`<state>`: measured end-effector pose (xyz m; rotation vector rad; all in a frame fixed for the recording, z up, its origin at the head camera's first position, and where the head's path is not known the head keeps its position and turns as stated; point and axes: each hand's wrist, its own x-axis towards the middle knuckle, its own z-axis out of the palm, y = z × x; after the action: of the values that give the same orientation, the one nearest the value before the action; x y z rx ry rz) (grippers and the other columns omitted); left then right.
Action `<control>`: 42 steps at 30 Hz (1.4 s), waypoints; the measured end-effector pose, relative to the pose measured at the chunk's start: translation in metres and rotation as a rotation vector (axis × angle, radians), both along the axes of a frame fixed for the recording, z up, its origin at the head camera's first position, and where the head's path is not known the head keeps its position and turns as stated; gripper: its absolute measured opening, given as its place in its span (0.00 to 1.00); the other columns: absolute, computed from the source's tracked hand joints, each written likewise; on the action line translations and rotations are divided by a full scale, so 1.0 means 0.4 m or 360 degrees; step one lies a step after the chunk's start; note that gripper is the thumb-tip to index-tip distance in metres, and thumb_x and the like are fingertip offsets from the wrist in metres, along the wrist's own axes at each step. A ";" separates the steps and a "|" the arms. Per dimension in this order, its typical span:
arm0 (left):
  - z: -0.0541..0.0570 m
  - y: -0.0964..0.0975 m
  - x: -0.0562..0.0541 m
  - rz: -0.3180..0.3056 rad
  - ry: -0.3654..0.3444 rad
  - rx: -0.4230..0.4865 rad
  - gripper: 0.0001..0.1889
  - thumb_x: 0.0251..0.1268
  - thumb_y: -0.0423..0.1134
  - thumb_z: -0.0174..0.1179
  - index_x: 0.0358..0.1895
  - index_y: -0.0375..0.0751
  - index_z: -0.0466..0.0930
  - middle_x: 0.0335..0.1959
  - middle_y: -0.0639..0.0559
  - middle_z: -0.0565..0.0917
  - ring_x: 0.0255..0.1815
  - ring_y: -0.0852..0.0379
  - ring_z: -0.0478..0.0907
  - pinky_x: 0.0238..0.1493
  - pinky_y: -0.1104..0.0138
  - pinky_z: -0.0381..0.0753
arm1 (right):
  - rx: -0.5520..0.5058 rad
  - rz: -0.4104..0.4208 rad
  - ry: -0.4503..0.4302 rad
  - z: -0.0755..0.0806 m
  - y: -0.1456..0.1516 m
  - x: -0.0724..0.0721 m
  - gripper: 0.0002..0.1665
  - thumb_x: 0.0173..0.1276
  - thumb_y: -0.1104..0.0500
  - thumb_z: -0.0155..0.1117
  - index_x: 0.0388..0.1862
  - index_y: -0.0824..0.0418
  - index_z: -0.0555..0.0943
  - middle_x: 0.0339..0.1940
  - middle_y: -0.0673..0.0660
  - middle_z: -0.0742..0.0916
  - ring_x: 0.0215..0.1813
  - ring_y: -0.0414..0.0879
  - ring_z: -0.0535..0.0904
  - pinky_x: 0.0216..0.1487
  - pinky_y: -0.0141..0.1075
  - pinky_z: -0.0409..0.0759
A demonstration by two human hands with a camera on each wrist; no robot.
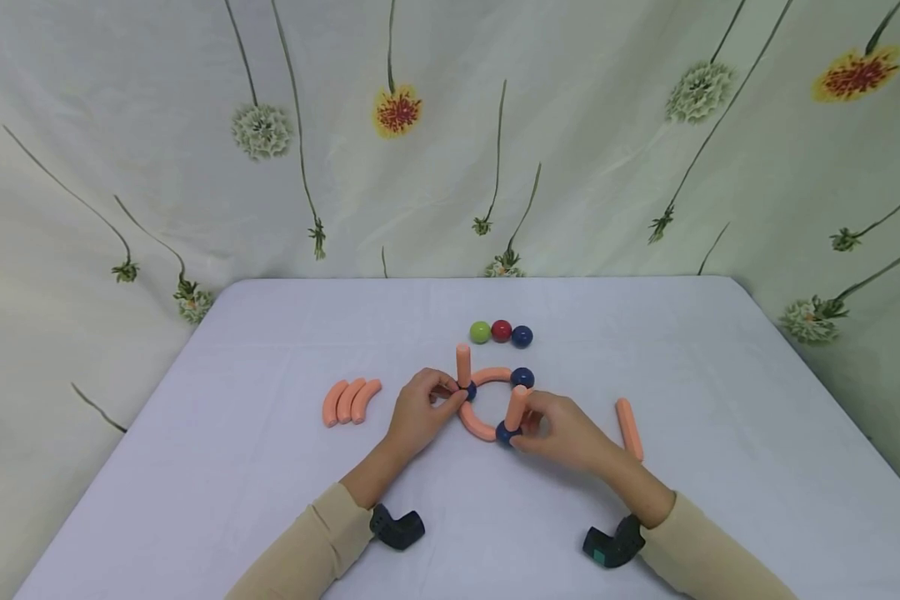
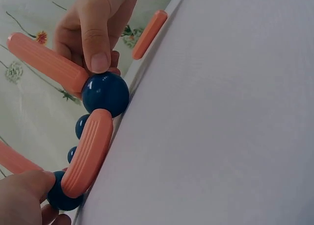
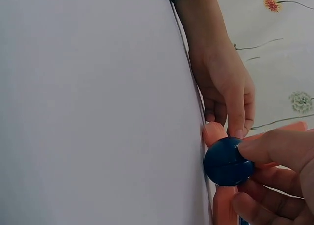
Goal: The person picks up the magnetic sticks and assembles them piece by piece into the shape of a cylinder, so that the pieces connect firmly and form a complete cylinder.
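Blue front ball (image 1: 505,434) sat pinched in right hand (image 1: 564,429) grip, blue left ball (image 1: 472,390) in left hand (image 1: 422,410) grip. Curved orange rod (image 1: 476,424) joined both on bench (image 1: 195,500); standing orange rod (image 1: 462,364) rose from each.

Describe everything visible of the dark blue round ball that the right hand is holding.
The dark blue round ball is smooth and glossy, plastic-looking, with a thin seam-like line across it in the right wrist view. It forms the near corner of a partly built ring. A straight salmon-orange rod rises from its top, and a curved salmon-orange rod meets its left side. The right hand grips it between thumb and fingers, which hide part of its surface.
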<state>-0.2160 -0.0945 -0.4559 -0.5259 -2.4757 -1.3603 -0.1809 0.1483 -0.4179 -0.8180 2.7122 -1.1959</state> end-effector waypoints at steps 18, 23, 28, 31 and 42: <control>0.006 0.000 0.003 -0.0315 0.0018 -0.0133 0.12 0.64 0.36 0.64 0.50 0.41 0.84 0.49 0.51 0.84 0.52 0.53 0.78 0.55 0.55 0.75 | -0.0045 0.0013 0.0115 -0.011 -0.028 0.019 0.11 0.58 0.64 0.72 0.41 0.60 0.83 0.32 0.47 0.83 0.32 0.38 0.74 0.34 0.31 0.76; -0.003 -0.003 -0.002 -0.0364 0.0036 -0.0208 0.15 0.65 0.40 0.63 0.54 0.43 0.82 0.54 0.51 0.83 0.58 0.52 0.76 0.59 0.54 0.72 | -0.0050 0.0023 0.0089 -0.009 -0.035 0.023 0.13 0.59 0.64 0.72 0.44 0.59 0.84 0.32 0.44 0.83 0.29 0.37 0.72 0.30 0.31 0.74; -0.008 -0.006 -0.005 -0.0393 0.0024 -0.0287 0.20 0.66 0.44 0.62 0.60 0.44 0.80 0.58 0.52 0.81 0.61 0.52 0.74 0.62 0.53 0.69 | -0.0081 0.0056 0.0087 -0.012 -0.040 0.026 0.16 0.59 0.64 0.72 0.47 0.60 0.84 0.33 0.44 0.83 0.26 0.36 0.71 0.29 0.30 0.73; -0.010 -0.006 -0.007 -0.0399 0.0024 -0.0331 0.22 0.67 0.46 0.61 0.62 0.45 0.78 0.58 0.52 0.81 0.62 0.52 0.73 0.62 0.52 0.69 | -0.0102 0.0081 0.0066 -0.015 -0.044 0.028 0.16 0.61 0.64 0.71 0.48 0.61 0.83 0.32 0.45 0.83 0.24 0.35 0.70 0.27 0.30 0.73; -0.010 -0.002 -0.009 -0.0431 0.0055 -0.0235 0.17 0.65 0.42 0.64 0.55 0.44 0.83 0.54 0.53 0.83 0.59 0.53 0.75 0.60 0.53 0.70 | -0.0041 0.0079 0.0062 -0.006 -0.050 0.039 0.13 0.62 0.63 0.71 0.46 0.60 0.83 0.32 0.45 0.83 0.22 0.33 0.69 0.26 0.29 0.73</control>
<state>-0.2195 -0.0952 -0.4599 -0.9390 -2.5615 -1.2504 -0.1653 0.1283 -0.4202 -0.9154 2.6952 -1.2202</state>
